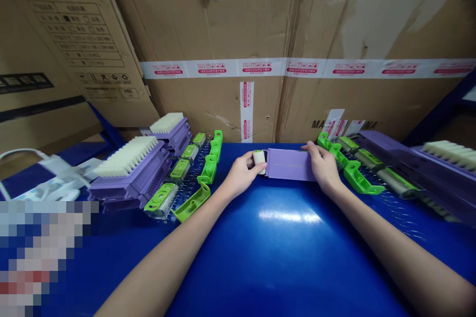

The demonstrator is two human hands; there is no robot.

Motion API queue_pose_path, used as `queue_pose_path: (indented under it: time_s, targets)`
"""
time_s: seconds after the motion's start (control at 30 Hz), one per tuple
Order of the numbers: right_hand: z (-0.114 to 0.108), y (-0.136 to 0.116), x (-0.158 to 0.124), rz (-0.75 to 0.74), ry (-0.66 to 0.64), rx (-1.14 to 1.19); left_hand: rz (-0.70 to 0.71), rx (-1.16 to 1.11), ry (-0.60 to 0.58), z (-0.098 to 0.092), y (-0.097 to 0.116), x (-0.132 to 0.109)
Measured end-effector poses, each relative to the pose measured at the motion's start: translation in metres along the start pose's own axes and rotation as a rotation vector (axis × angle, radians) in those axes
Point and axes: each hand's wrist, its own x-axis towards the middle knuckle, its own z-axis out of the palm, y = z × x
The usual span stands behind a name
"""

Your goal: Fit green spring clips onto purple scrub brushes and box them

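Observation:
A flat purple housing lies on the blue table near its far edge. My right hand is closed on the housing's right end. My left hand pinches a small cream-coloured roller piece at the housing's left end, touching it. Whether the roller is partly inside the housing I cannot tell.
Left of my hands stand stacked purple brush units with cream bristles and a row of green clips. To the right lie more green clips and purple units. Large cardboard boxes wall off the back.

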Motion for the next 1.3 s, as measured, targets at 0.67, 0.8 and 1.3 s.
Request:
queue_pose_path:
  time_s: [0.67, 0.8, 1.3]
  targets:
    - [0.006, -0.010, -0.004, 0.258, -0.159, 0.411, 0.058, 0.103, 0.094, -0.004, -0.002, -0.001]
    - [0.005, -0.007, -0.003, 0.217, -0.111, 0.374, 0.156, 0.380, -0.005, -0.008, 0.000, -0.007]
    - [0.008, -0.004, -0.006, 0.097, -0.037, 0.284, 0.478, 1.126, 0.090, -0.012, 0.007, -0.008]
